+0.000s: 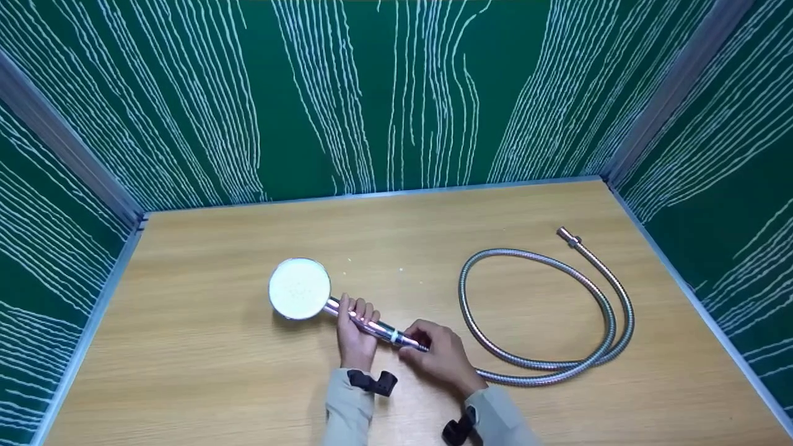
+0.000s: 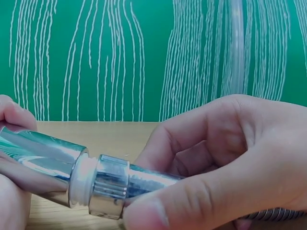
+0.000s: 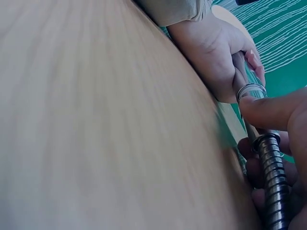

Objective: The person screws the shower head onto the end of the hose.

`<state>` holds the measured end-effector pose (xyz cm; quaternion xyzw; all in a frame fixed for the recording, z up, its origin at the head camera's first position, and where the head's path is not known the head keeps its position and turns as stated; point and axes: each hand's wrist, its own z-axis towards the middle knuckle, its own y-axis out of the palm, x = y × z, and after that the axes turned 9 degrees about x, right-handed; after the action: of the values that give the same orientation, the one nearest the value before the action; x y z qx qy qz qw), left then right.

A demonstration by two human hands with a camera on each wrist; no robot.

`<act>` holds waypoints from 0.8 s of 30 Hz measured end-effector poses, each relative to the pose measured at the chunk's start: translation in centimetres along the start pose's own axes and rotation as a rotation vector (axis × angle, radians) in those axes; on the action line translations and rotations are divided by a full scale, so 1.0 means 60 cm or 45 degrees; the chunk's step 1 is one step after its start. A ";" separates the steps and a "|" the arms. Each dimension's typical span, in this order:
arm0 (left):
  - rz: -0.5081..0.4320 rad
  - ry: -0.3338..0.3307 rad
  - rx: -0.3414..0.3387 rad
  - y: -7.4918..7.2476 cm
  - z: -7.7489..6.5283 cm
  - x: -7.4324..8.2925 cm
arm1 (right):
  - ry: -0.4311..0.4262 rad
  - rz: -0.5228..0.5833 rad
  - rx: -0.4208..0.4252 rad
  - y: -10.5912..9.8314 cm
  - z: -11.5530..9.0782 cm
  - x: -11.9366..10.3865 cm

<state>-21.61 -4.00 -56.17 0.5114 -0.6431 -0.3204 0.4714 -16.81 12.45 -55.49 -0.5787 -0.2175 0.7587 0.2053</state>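
Note:
A shower head (image 1: 300,288) with a round white face and a chrome handle sits left of the middle of the table in the head view. My left hand (image 1: 357,337) grips the handle, fingers wrapped round it. My right hand (image 1: 441,356) pinches the end fitting of a metal shower hose (image 1: 533,379) at the handle's lower end. Up close in the left wrist view, the ribbed chrome nut (image 2: 110,187) meets the white threaded end (image 2: 82,179) of the handle, with some white thread showing between them. Behind the right thumb (image 3: 268,112), the coiled hose runs down the right wrist view.
The hose lies in a loose loop on the wooden table (image 1: 204,371), its free end fitting (image 1: 569,237) toward the back right. Green panels (image 1: 433,93) with white wavy lines and metal edges stand round the table's back and sides.

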 end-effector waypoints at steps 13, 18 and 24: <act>0.093 0.156 -0.138 -0.003 -0.004 -0.008 | 0.030 0.022 0.011 -0.001 0.001 0.001; 0.085 0.131 0.017 0.002 -0.003 -0.008 | 0.018 0.019 0.028 -0.001 0.000 0.002; 0.058 0.128 0.006 0.001 -0.003 -0.006 | -0.058 0.034 0.081 0.002 -0.001 0.004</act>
<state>-21.48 -3.60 -56.17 0.5131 -0.6308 -0.2819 0.5093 -16.79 12.50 -55.74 -0.5574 -0.1901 0.7808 0.2085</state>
